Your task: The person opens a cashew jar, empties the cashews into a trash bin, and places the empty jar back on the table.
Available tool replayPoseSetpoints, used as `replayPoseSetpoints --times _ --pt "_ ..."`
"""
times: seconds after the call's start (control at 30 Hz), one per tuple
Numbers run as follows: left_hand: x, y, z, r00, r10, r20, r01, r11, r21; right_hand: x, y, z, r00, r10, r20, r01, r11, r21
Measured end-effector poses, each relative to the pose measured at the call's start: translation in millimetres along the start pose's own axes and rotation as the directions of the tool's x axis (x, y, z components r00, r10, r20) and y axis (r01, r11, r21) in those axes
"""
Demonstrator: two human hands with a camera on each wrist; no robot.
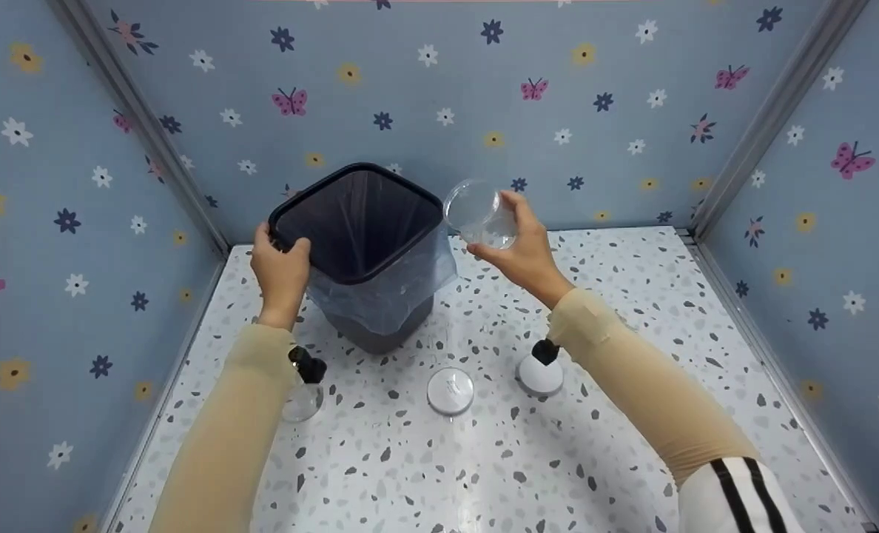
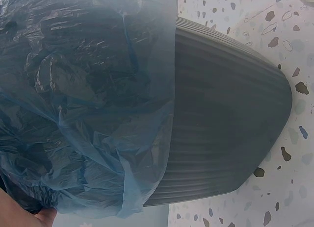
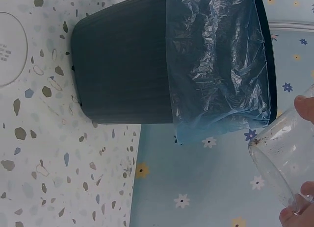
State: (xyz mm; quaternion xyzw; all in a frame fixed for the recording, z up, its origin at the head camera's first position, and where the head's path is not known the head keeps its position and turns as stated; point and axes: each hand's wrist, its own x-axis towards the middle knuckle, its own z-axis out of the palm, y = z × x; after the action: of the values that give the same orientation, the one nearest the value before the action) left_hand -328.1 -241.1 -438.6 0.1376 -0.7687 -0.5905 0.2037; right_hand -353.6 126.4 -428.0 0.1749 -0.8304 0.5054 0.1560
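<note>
A dark grey waste bin (image 1: 410, 318) stands at the back of the tabletop, with a translucent blue bin liner (image 2: 88, 109) folded over its rim. My left hand (image 1: 280, 274) grips the bin's rim at the near left corner, thumb on the inner side. A clear, wide-mouthed plastic cup (image 1: 476, 211) is in my right hand (image 1: 524, 255), fingers and thumb curled round its sides. The cup is tilted, its mouth facing the bin just right of the rim. In the right wrist view a few dark specks cling near the edge of the cup.
A white round lid (image 1: 450, 391) lies mid-table, and a white round item (image 1: 541, 375) sits by my right forearm. Beside my left forearm is a clear round container (image 1: 302, 403), partly hidden. Patterned blue wall panels (image 1: 439, 89) enclose the table's back and sides.
</note>
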Motion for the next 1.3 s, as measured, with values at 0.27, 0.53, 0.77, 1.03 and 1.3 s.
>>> replayPoseSetpoints --times 0.27,0.53,0.77,1.03,1.3 --pt "-2.2 -0.2 -0.4 1.0 0.004 0.013 -0.004 1.0 -0.012 -4.9 7.3 -0.4 1.0 0.005 -0.008 -0.005 1.0 0.016" --pt "-1.6 0.4 -0.8 1.0 -0.012 0.012 0.012 1.0 0.008 -14.7 15.8 -1.2 0.999 0.034 0.001 -0.034 0.998 0.045" --pt "-1.3 1.4 -1.6 1.0 -0.006 0.011 0.006 1.0 0.005 -19.7 23.8 -1.1 0.999 0.043 -0.012 -0.042 0.996 0.074" --pt "-1.6 1.5 -1.5 1.0 -0.001 0.023 0.002 1.0 -0.011 -27.9 28.4 -1.9 0.998 0.055 -0.004 -0.055 0.997 0.06" --pt "-1.1 0.8 -1.7 1.0 -0.005 0.019 0.005 1.0 -0.008 -33.7 34.3 -0.7 0.997 0.074 0.008 -0.075 0.994 0.075"
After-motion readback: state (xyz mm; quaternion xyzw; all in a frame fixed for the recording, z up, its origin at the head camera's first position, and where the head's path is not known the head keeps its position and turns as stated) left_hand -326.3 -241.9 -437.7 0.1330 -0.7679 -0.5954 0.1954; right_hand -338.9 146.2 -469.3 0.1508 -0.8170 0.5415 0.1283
